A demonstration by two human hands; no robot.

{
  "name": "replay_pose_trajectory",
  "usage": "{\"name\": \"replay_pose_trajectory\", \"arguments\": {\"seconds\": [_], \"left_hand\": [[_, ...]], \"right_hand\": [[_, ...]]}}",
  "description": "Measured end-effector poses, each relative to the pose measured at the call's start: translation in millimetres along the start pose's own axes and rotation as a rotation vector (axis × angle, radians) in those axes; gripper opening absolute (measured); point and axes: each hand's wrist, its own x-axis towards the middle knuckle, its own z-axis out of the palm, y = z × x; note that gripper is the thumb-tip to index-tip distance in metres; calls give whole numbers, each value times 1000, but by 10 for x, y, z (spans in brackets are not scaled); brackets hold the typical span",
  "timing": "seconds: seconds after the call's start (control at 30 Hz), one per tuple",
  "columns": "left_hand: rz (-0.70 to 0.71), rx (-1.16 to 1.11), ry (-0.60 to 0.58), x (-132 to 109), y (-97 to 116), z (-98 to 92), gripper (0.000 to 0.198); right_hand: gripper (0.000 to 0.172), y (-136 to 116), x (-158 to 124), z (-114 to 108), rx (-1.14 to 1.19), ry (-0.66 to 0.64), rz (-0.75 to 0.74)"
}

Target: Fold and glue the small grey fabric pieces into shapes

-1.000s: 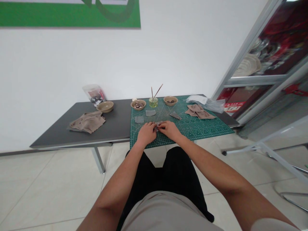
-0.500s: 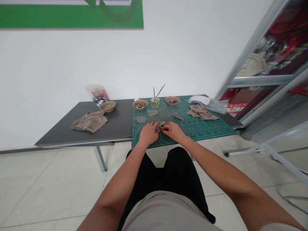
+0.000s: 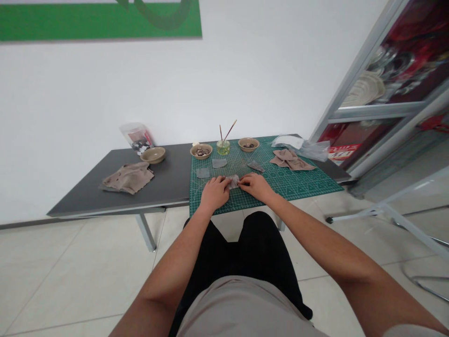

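A small crumpled piece of sheer grey fabric [image 3: 234,181] lies between my hands near the front of the green cutting mat [image 3: 301,185]. My left hand [image 3: 215,192] grips its left end, fingers bent over it. At its right end, my right hand [image 3: 257,185] pinches the edge between thumb and fingertips. Beyond them are two flat grey pieces [image 3: 202,173] and a darker folded grey piece [image 3: 256,166]. Further back stand a bowl of dark and pale bits [image 3: 201,151], a glass jar [image 3: 223,148] with two thin sticks in yellowish liquid, and another bowl [image 3: 249,144].
Brown cloths lie on the dark table's left [image 3: 129,179] and the mat's right [image 3: 292,160]. A tan bowl [image 3: 153,155] and a clear plastic tub [image 3: 136,139] stand at the back left. Clear plastic bags [image 3: 314,150] lie at the right. Wall behind; white-framed stand [image 3: 382,203] right.
My hands have moved slightly apart, and more of the grey fabric shows between them. The whole view has shifted a little.
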Motion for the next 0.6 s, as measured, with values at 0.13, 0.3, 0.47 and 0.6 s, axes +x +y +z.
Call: {"name": "replay_pose_trajectory", "arguments": {"seconds": [0.13,0.3,0.47,0.6], "left_hand": [[-6,5,0,-1,5,8,42],[-21,-10,18,-14,31,-18,40],[-78,-65,4,-10,52,-65,35],[-86,-68,5,-5,44,-66,29]], "right_hand": [[12,-5,-66,-39,21,-27,-38],[11,75,142,7,-18,-31,23],[10,-5,221,81,-63,-19,19],[10,-113,263,111,-51,-62,-37]]}}
